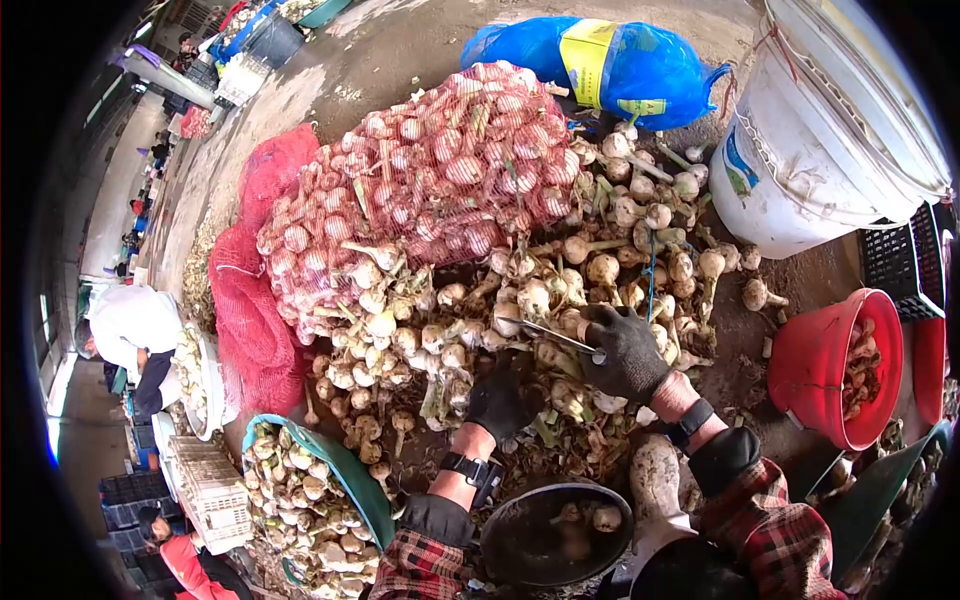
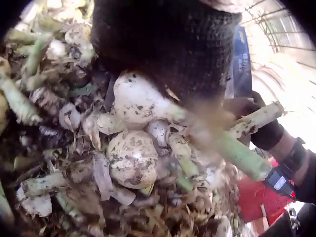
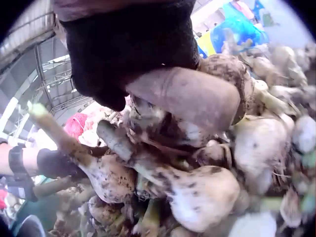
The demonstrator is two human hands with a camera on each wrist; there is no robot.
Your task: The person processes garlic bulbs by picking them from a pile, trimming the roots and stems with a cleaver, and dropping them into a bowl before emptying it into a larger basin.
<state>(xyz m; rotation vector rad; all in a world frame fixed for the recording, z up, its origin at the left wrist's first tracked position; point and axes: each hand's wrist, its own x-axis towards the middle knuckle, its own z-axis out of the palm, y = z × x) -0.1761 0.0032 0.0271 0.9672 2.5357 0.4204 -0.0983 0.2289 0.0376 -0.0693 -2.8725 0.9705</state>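
Note:
My right hand [image 1: 622, 352], in a dark glove, grips a pair of scissors [image 1: 555, 335] whose long thin blades point left over the garlic pile [image 1: 535, 295]. In the right wrist view its thumb shows bare and dirty, close above bulbs with cut stems; the scissors are hidden there. My left hand [image 1: 503, 402], gloved in black, reaches down into the near side of the pile, fingers hidden. The left wrist view has the glove right above a white garlic bulb [image 2: 140, 98] with a thick green stem; I cannot tell whether the fingers hold it.
Behind the pile lies a red mesh sack full of garlic [image 1: 430, 160], with a blue bundle [image 1: 645, 70] beyond. A black bowl [image 1: 505, 545] with bulbs sits near my legs. A green basket [image 1: 375, 490] stands left, a red bucket [image 1: 800, 375] and white bucket [image 1: 775, 190] right.

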